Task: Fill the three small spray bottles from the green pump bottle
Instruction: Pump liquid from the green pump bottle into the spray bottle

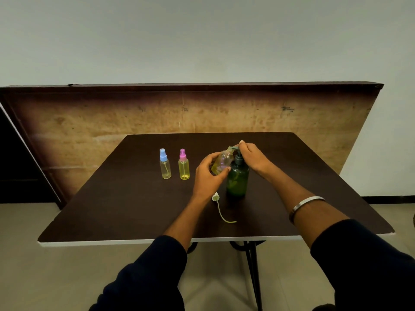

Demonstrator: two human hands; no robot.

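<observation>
Green pump bottle (237, 180) upright near table (112, 209) centre. Right hand (253, 157) curled over its pump head. Left hand (207, 173) grips uncapped spray bottle (222, 162), tilted, mouth at nozzle. Blue-capped bottle (165, 164) and pink-capped bottle (184, 164) stand toward left edge. White sprayer cap (216, 197) lies toward near edge.

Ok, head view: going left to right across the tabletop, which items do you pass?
Clear spray bottle with blue cap → clear spray bottle with pink cap → uncapped small bottle held tilted in the left hand → green pump bottle, right hand on its pump.
</observation>
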